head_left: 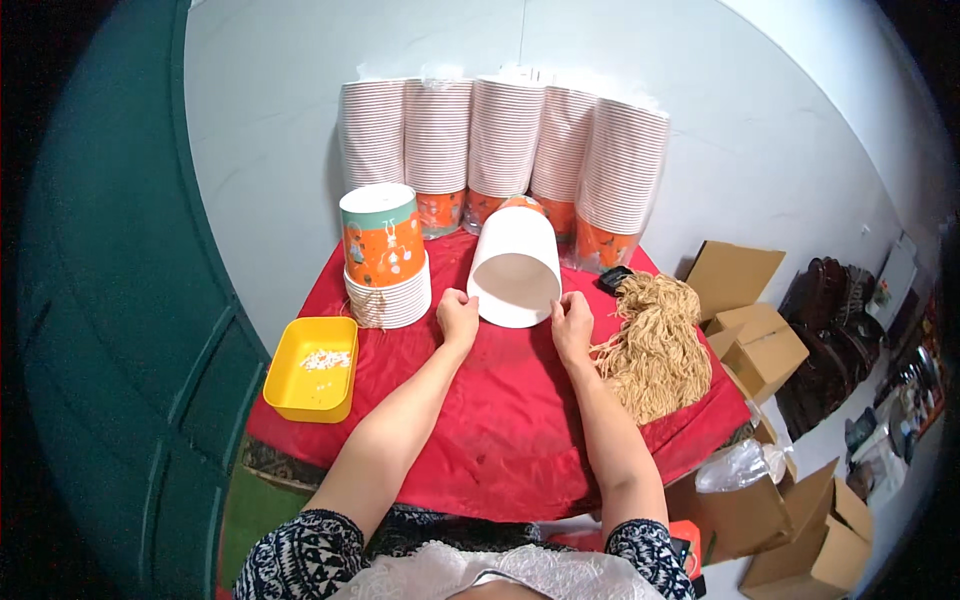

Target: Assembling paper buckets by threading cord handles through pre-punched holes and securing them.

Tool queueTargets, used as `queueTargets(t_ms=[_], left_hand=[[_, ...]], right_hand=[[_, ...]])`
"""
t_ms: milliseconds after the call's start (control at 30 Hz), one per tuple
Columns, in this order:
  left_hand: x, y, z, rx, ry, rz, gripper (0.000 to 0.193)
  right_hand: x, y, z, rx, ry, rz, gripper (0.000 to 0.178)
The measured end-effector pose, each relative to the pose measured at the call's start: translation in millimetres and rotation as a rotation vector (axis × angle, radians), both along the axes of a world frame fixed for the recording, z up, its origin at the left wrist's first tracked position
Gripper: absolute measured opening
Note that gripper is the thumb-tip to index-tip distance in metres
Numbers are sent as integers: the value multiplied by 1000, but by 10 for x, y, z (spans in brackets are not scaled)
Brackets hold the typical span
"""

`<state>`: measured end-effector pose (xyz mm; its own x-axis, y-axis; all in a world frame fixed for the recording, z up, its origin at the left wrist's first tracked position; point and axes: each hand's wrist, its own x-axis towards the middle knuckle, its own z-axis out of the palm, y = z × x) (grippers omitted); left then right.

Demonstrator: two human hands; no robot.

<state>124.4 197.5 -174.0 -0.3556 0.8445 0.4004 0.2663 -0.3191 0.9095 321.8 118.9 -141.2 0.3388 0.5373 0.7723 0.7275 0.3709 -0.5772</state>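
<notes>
A large white paper bucket (515, 240) lies tilted on the red cloth with its open mouth toward me; a bit of orange print shows at its far end. My left hand (458, 320) is closed at the left of its rim, fingertips pinching the edge. On the opposite side, my right hand (572, 328) grips the rim the same way. The inside of the bucket looks bare. Left of it stands an upside-down stack of paper buckets (386, 255), printed orange and green, with thin strings hanging near the lowest rims.
Tall plastic-wrapped bucket stacks (508, 140) line the wall behind. A yellow tub (310, 400) with small white pieces sits at the table's left. Tan string (655, 350) is heaped at the right, beside a small black object (614, 280). Cardboard boxes (760, 345) stand beyond the table's right edge.
</notes>
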Motion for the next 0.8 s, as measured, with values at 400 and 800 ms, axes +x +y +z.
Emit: queueTargets(t_ms=[400, 800], left_hand=[[87, -291, 261, 41, 79, -36, 13], [-75, -580, 471, -81, 76, -236, 24]], right_hand=[[-20, -106, 27, -89, 45, -113, 17], [193, -309, 145, 123, -160, 85, 41]])
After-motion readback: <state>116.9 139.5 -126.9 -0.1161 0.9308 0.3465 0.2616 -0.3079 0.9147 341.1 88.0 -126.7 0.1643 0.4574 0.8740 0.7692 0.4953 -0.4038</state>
